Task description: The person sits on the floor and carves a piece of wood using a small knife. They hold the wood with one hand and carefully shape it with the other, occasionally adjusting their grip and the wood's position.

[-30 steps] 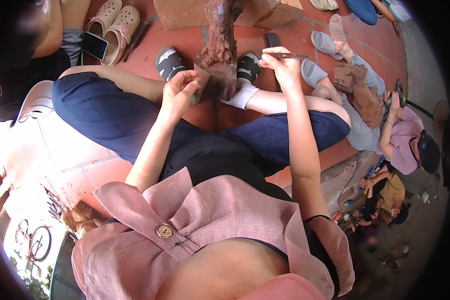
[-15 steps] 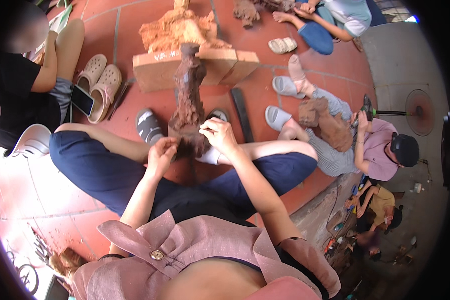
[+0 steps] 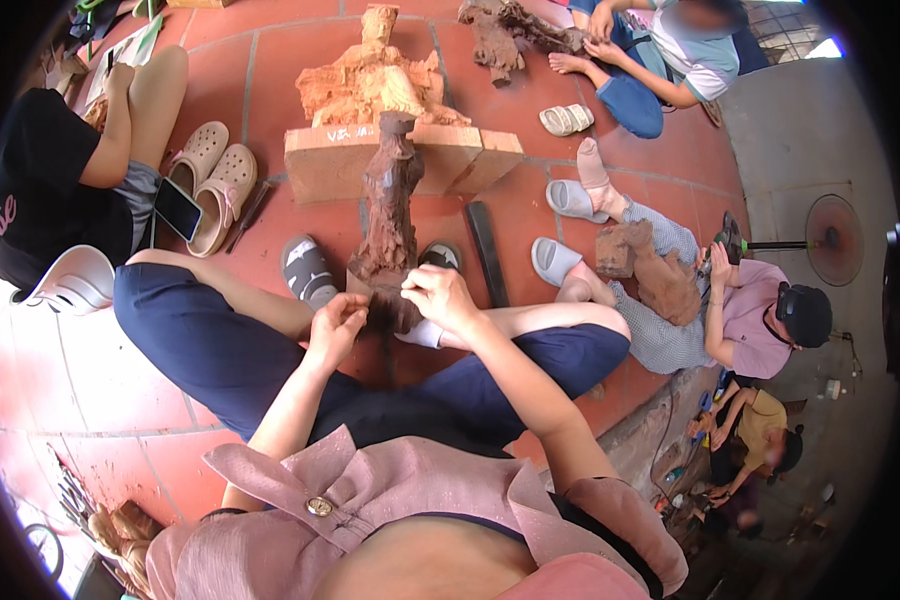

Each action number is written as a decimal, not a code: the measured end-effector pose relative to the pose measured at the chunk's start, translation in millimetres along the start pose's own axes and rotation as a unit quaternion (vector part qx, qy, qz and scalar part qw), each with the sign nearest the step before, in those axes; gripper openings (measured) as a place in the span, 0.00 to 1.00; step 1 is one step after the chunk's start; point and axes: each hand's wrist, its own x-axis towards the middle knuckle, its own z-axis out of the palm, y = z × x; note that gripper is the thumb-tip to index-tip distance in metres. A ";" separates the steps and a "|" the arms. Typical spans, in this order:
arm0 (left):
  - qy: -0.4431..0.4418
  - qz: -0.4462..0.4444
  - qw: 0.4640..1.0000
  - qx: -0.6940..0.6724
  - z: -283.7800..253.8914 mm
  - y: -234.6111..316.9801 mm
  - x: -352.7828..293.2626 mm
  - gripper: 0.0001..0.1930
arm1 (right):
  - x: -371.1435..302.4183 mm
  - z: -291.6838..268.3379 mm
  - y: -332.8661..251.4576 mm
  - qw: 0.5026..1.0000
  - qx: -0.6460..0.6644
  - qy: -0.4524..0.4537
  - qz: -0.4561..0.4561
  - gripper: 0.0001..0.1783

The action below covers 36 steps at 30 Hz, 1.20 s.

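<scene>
While seated cross-legged on the red tiles [image 3: 270, 90], gripping a dark carving [image 3: 390, 215] from both sides near its base. Left hand [image 3: 336, 326] pressed against the lower left edge, fingers curled in, thumb up. Right hand [image 3: 440, 296] clamped over the lower right edge, knuckles up, fingers wrapped round the wood. Whether either hand also pinches a small tool: cannot tell, the fingertips being hidden against the wood.

Carving upright, slightly tilted, standing between two grey sandals [image 3: 308, 270], at the middle, just beyond the crossed legs in dark blue trousers [image 3: 200, 340]. Tall and narrow, reddish-brown, rough-surfaced, broadening at the foot.

Just behind it, a pale orange statue [image 3: 370, 80] on a block [image 3: 320, 165] of light wood. A flat dark tool [image 3: 487, 250] lying on the tiles to the right of the carving, near the right sandal.

At left, a person in a black shirt [image 3: 40, 200] seated, with a phone [image 3: 177, 208] and beige clogs [image 3: 215, 185] beside the knee. A white helmet [image 3: 75, 282] near the left thigh.

At right, a person in a pink shirt [image 3: 750, 315] and dark cap, holding a brown wood piece [image 3: 660, 275] in the lap, feet beside grey slippers [image 3: 570, 200]. At top right, another person in blue trousers [image 3: 630, 100] working a gnarled root [image 3: 500, 35]. A fan [image 3: 835, 240] on grey concrete further right.
</scene>
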 end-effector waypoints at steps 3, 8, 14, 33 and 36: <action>-0.015 0.019 0.999 0.029 3.6 1.0 4.1 0.11 | 3.5 6.7 21.1 0.997 -0.018 0.072 0.002 0.04; 0.006 0.009 1.000 0.005 -0.9 6.3 -5.2 0.12 | -6.3 -5.3 -7.5 0.988 0.152 -0.018 0.031 0.05; -0.027 0.084 0.996 0.013 8.4 27.6 5.0 0.15 | -14.3 -13.8 16.6 0.954 0.238 0.053 0.173 0.03; -0.048 -0.003 0.983 -0.179 47.9 89.9 -6.4 0.15 | 30.9 5.8 -12.4 0.959 0.013 0.256 -0.125 0.10; -0.143 -0.113 0.975 -0.130 44.1 72.6 -11.1 0.17 | 15.4 17.7 -10.7 0.964 0.006 0.244 -0.106 0.10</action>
